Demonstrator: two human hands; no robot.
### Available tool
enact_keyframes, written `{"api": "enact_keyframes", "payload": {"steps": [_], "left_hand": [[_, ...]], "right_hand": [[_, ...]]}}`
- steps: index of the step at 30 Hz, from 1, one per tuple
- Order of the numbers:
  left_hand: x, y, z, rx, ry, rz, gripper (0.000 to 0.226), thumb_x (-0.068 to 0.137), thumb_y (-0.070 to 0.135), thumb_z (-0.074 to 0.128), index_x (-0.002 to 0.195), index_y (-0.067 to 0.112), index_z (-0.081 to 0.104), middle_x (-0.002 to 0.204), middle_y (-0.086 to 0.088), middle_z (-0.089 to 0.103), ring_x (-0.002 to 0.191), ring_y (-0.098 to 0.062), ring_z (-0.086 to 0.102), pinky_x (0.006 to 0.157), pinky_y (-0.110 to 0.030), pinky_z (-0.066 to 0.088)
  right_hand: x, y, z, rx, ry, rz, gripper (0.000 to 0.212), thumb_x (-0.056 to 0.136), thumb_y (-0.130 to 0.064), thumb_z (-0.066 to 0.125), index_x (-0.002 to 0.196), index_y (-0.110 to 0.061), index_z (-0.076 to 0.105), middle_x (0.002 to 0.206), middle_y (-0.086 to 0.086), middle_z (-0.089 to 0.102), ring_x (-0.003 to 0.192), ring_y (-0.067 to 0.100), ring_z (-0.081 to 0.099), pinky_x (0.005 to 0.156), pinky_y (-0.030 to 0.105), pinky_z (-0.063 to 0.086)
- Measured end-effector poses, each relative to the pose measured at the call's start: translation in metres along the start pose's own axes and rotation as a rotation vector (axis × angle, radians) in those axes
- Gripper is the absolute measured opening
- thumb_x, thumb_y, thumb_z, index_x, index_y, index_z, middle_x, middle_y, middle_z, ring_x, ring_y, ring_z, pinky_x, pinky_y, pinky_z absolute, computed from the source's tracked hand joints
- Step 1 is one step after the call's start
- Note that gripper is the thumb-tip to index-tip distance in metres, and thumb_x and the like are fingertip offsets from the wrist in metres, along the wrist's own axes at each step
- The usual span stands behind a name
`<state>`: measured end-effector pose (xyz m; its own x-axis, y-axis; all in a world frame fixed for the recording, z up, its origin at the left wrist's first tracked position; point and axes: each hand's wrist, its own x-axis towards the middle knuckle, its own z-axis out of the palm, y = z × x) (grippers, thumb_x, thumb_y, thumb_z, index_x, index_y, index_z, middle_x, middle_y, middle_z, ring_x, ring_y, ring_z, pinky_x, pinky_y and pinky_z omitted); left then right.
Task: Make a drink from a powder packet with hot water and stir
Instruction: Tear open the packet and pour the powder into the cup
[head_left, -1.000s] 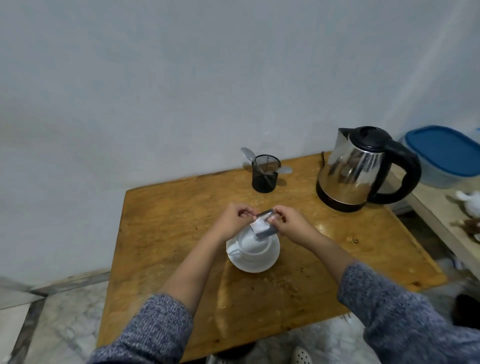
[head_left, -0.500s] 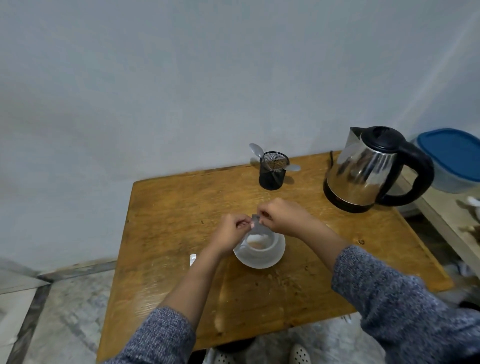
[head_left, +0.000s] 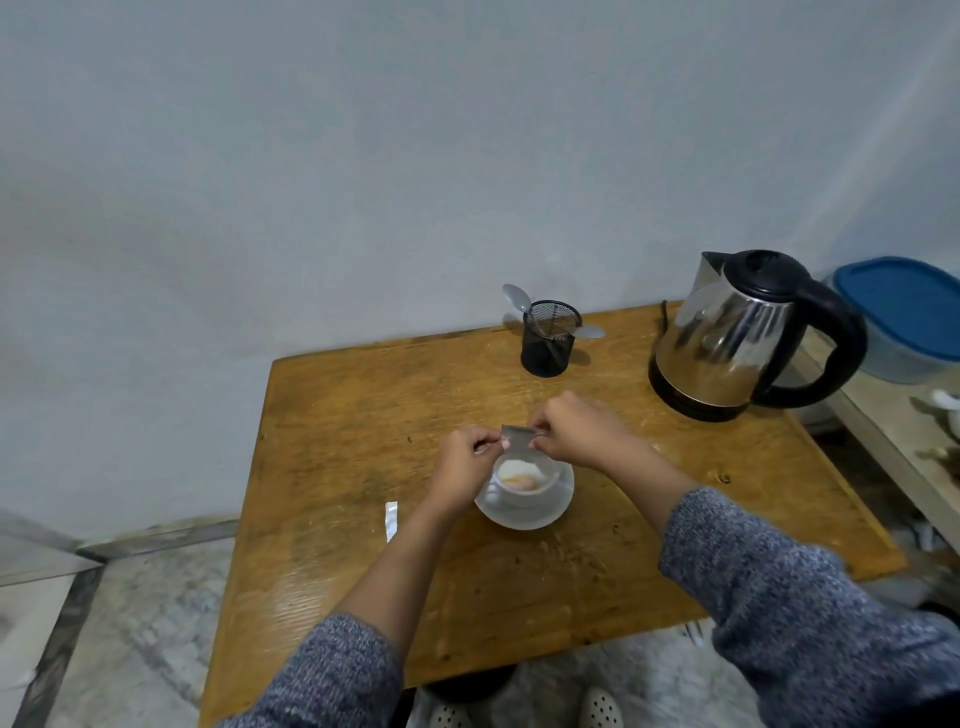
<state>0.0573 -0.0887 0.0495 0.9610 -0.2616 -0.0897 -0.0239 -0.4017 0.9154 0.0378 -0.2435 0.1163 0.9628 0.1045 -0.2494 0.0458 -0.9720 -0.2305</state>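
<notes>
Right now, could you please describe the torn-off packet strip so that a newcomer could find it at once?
Start at the wooden table and find the white cup on its saucer. The small silvery torn-off strip lies flat on the bare wood left of it, beyond the left hand; nothing else loose lies there.

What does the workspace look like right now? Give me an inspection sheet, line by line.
Surface: wooden table, worn, with crumbs near the front edge.
Job's things: white cup on a saucer, powder inside; packet held over the cup; steel kettle at the back right; spoons in a black mesh holder.
Clutter: torn strip lying left of the saucer.
Grippers: left hand and right hand both pinch the packet.
Cables: dark cord behind the kettle.
Surroundings: plain wall; blue-lidded container on a side ledge; tiled floor.
</notes>
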Motion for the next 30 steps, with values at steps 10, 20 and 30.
{"api": "enact_keyframes", "payload": {"steps": [10,20,30], "left_hand": [[0.000,0.002,-0.003,0.103,-0.056,0.028,0.009,0.083,0.009,0.063,0.086,0.004,0.070,0.080,-0.004,0.062,0.073,-0.014,0.053,0.062,-0.020,0.038],[-0.003,0.003,-0.003,0.114,-0.096,0.040,0.012,0.083,0.008,0.062,0.075,0.000,0.067,0.071,-0.008,0.058,0.063,-0.014,0.047,0.060,-0.028,0.036],[0.000,0.002,-0.002,0.112,-0.106,0.020,0.015,0.083,0.008,0.061,0.068,0.005,0.064,0.064,-0.004,0.053,0.058,-0.009,0.041,0.053,-0.016,0.031]], "right_hand": [[0.008,-0.009,-0.003,-0.239,-0.009,-0.045,0.012,0.086,-0.027,0.059,0.075,-0.027,0.059,0.074,-0.005,0.053,0.092,0.023,0.059,0.093,0.042,0.031],[0.014,-0.008,0.006,-0.431,0.028,-0.151,0.015,0.089,-0.021,0.053,0.090,-0.019,0.067,0.090,0.002,0.065,0.100,0.022,0.054,0.090,0.043,0.029],[0.014,-0.009,0.004,-0.465,0.040,-0.129,0.022,0.089,-0.034,0.051,0.088,-0.021,0.068,0.091,0.001,0.066,0.099,0.021,0.056,0.090,0.043,0.029]]}}
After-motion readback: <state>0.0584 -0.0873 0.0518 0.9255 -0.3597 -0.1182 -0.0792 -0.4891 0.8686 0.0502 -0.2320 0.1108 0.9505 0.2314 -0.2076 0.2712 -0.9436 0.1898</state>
